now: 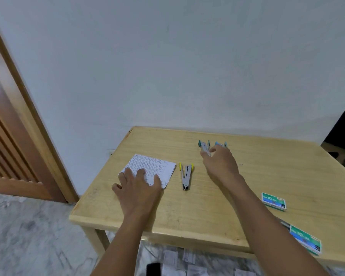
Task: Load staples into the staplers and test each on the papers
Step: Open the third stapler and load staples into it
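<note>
Printed papers [155, 167] flat, yellow-tipped stapler [186, 176] beside, teal stapler [204, 146] and blue stapler [221, 144] farther back, green staple boxes [274, 201] right

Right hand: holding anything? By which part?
The right hand pinches the teal stapler by its near metal end, between thumb and forefinger. The left hand holds nothing; it lies flat on the papers.

Papers [157, 166] lay at the tabletop's [267, 176] left, the left hand [137, 188] flat on their near edge. Just right sat the middle stapler [186, 176]. Behind it, two rear staplers [203, 145] stood side by side under the right hand [221, 164]. Far right, the far staple box [274, 201] lay behind the near staple box [305, 240] at the front edge.
</note>
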